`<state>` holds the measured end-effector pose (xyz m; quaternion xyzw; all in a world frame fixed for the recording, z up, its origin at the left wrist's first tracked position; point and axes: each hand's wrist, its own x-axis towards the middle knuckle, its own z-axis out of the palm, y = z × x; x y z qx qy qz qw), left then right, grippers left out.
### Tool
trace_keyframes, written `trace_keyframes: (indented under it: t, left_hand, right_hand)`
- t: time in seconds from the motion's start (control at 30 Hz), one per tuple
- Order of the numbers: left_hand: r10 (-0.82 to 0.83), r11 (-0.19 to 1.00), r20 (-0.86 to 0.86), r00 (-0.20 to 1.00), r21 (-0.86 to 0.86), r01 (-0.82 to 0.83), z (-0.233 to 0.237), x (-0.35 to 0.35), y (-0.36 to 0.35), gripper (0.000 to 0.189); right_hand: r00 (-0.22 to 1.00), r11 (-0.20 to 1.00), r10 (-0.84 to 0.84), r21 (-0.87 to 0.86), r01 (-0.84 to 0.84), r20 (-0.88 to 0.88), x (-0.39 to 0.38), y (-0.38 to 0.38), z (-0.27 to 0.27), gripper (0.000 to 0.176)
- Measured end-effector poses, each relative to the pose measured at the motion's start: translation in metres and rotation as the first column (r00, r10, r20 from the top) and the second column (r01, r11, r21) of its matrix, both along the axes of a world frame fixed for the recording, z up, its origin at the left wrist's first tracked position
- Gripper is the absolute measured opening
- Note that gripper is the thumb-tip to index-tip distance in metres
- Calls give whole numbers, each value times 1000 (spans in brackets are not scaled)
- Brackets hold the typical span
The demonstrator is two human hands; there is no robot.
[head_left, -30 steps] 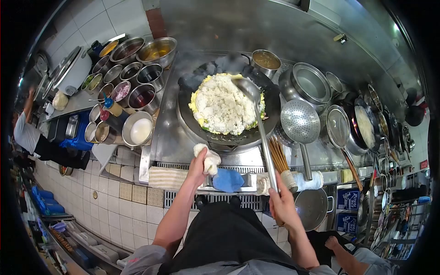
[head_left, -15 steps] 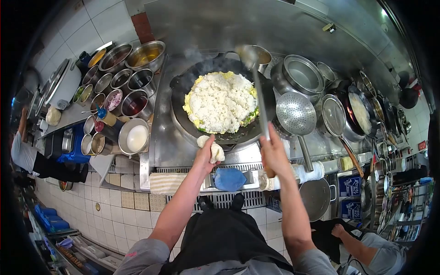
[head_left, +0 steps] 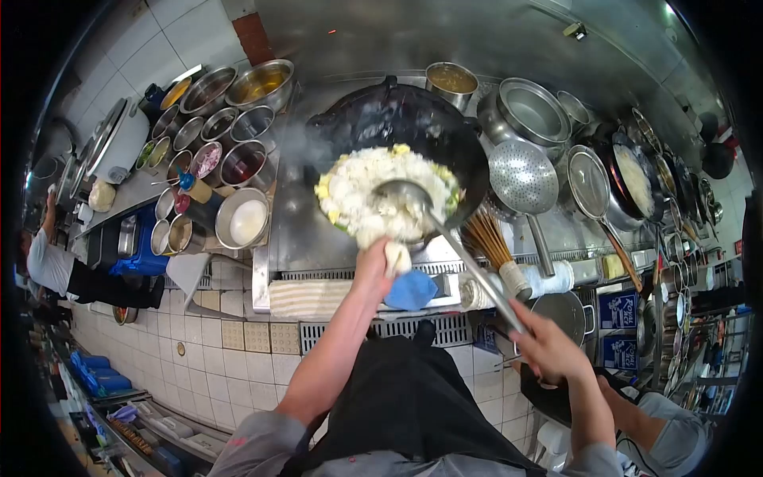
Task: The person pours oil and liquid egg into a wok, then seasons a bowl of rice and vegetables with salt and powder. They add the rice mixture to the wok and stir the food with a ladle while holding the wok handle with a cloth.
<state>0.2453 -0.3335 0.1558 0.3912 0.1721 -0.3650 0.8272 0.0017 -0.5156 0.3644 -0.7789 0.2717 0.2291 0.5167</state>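
Okay, rice (head_left: 356, 181) is mid-frame in my wok (head_left: 389, 111), ladle (head_left: 404, 193) dipped in. My left hand (head_left: 371, 266) is closed on a pale cloth (head_left: 397, 259) by the near rim; right hand (head_left: 554, 347), lower right, wraps the ladle's handle.

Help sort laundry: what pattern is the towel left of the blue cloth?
Beige and cream stripes on the towel; head view.
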Motion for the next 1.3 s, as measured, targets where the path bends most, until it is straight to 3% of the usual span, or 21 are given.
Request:
trace_keyframes:
  t: [0.03, 0.1, 0.13, 0.17, 0.23, 0.27, 0.33, 0.37, 0.43, 0.5, 0.57, 0.63, 0.7, 0.73, 0.9, 0.97, 1.03, 1.1, 1.23, 1.3]
  left_hand:
    - [-57, 998, 57, 997, -22, 59, -19, 10, -3, 13]
    - [-11, 999, 82, 997, 37, 8, -30, -11, 6, 15]
    - [113, 991, 80, 990, 58, -118, -18, -33, 11, 17]
    - [229, 968, 71, 971, 85, -235, -9, -64, 22, 20]
    - [161, 974, 54, 985, 155, -168, -12, -93, 48, 22]
    - [153, 975, 54, 987, 157, -160, -12, -83, 47, 22]
    - [103, 995, -84, 991, 6, -103, -14, -55, 38, 20]
    - [102, 995, -93, 990, -8, -103, -16, -30, 26, 15]
    - [96, 992, 109, 989, 74, -105, -41, 13, 1, 11]
    - [109, 994, -5, 994, 27, -109, -31, 37, -13, 10]
    - [81, 992, -54, 995, 106, -75, -25, 43, -16, 10]
    - [50, 994, -30, 998, 96, -47, -34, 48, -15, 10]
    - [12, 996, -8, 1000, 85, -11, -40, 48, -16, 10]
    - [4, 996, -28, 1000, 84, -2, -41, 48, -16, 9]
    - [-11, 999, -25, 1000, 41, 12, -40, 50, -12, 8]
    - [27, 997, -25, 999, 77, -25, -38, 49, -19, 7]
    - [47, 996, -35, 998, 83, -44, -30, 45, -17, 6]
    - [5, 998, -27, 1000, 64, -3, -32, 45, -13, 5]
    - [5, 996, -23, 1000, 87, -3, -38, 45, -13, 5]
    - [16, 996, -24, 1000, 84, -14, -36, 50, -17, 5]
  right_hand:
    - [998, 999, 17, -44, -14, 55, 10, -7, -20, 60]
    - [996, 994, -8, -104, 18, 91, 36, -9, -34, 59]
    - [989, 984, -40, -167, 64, 140, 51, -15, -42, 59]
    - [930, 960, 70, -279, 36, 361, 53, -19, -62, 58]
    - [952, 986, -99, -101, 133, 289, 56, 3, -24, 57]
    - [952, 985, -107, -99, 141, 288, 50, 8, -8, 57]
    - [920, 965, -263, 89, 248, 291, 33, 21, 16, 56]
    - [927, 967, -253, 88, 238, 277, 29, 26, 26, 56]
    - [846, 957, -287, 98, 272, 450, 27, 32, 40, 58]
    - [822, 958, -284, 103, 269, 493, 45, 32, 36, 61]
    - [776, 935, -350, 145, 323, 525, 74, 35, 12, 62]
    - [741, 938, -337, 137, 319, 581, 94, 39, -54, 62]
    - [914, 957, -269, 192, 218, 302, 95, 28, -103, 62]
    - [938, 946, -257, 257, 196, 232, 101, 20, -105, 62]
    - [920, 963, -255, 164, 214, 298, 81, 29, -43, 62]
    - [886, 970, -240, 73, 230, 396, 64, 43, -43, 63]
    - [878, 962, -269, 157, 224, 396, 62, 54, -75, 62]
    - [962, 969, -160, 222, 110, 223, 78, 41, -106, 61]
    - [962, 952, -226, 244, 184, 154, 95, 43, -53, 62]
    - [958, 994, -1, -104, 33, 288, 78, 47, -44, 58]
